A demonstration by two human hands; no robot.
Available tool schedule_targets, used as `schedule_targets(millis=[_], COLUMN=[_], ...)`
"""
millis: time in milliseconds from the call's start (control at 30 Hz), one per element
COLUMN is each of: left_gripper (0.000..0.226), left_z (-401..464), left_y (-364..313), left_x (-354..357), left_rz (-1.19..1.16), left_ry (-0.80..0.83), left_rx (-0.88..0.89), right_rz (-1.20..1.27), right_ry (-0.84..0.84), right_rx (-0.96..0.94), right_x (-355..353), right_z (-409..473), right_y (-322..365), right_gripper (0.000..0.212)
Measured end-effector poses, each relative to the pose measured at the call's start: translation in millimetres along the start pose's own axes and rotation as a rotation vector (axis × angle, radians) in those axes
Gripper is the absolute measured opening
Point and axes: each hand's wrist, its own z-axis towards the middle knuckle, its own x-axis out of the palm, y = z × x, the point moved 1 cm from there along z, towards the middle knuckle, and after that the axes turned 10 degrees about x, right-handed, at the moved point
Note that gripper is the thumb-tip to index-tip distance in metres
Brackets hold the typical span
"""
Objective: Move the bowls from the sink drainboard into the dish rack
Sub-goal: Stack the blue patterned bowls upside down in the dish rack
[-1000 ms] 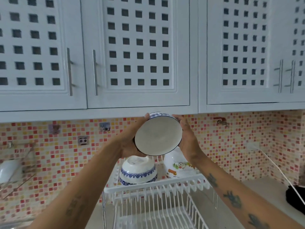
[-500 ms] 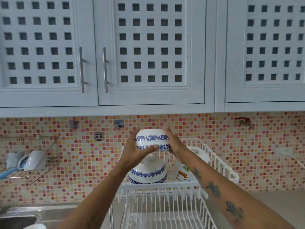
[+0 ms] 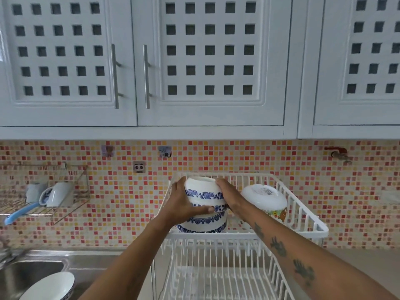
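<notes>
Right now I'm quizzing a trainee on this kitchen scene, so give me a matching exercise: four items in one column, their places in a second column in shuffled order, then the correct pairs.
Items
1. blue-patterned bowl held in both hands
2. cartoon-print bowl
3. white bowl with blue rim
4. blue-handled cup

Places
A. by the sink, bottom left
B. upside down on another blue-patterned bowl in the dish rack's upper tier
C. wall-mounted wire shelf
D. right side of the upper tier, tilted

Pairs: 1-B, 2-D, 3-A, 4-C

White dish rack [image 3: 303, 215], 3 upturned bowls, drainboard [image 3: 91, 259], 1 bowl [image 3: 48, 286]
</notes>
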Motion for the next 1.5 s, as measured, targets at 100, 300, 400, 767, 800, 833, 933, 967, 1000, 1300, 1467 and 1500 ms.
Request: schedule_targets(millis=[100,300,400,767,800,833,933,967,1000,1300,1467,1500], left_gripper=[0.135,0.122,0.125,0.132,0.133,0.135,0.142,0.142,0.141,0.087,0.07,0.07], left_z=[-1,-5,-6,-9,-9,-9,-12,-12,-12,-18,-53,-62], left_y=[0,-2,-3,-3,-3,-3,-2,-2,-2,9,58,72], left_x=[0,1,1,2,1,1,0,-2,-5,-90,-149,-159], left_rz=[0.055,0.115,0.131,0.176,0.18,0.187,0.178,0.154,0.13,-0.404,-0.614,-0.622], left_ry=[0.015,0.083,0.131,0.229,0.235,0.244,0.274,0.272,0.259,0.011,-0.181,-0.205], left_rx=[0.011,0.002,-0.014,-0.067,-0.074,-0.08,-0.118,-0.138,-0.153,-0.341,-0.556,-0.595], right_rz=[-0.034,-0.127,-0.151,-0.242,-0.247,-0.253,-0.315,-0.338,-0.348,-0.049,0.038,0.064], right_ry=[0.005,-0.041,-0.034,-0.003,-0.008,-0.019,-0.112,-0.164,-0.217,-0.162,-0.013,0.019], right_rx=[0.021,0.035,0.058,0.062,0.063,0.062,0.037,0.014,-0.016,-0.329,-0.306,-0.297], right_x=[1,2,2,9,9,10,13,15,18,91,163,178], right_z=[2,2,2,-2,-2,-2,-3,-6,-8,-41,-39,-37], right_y=[-3,-5,-9,-12,-12,-12,-9,-6,-1,69,84,84], right_gripper=[0.047,0.046,0.045,0.05,0.05,0.05,0.055,0.056,0.056,0.028,0.036,0.035])
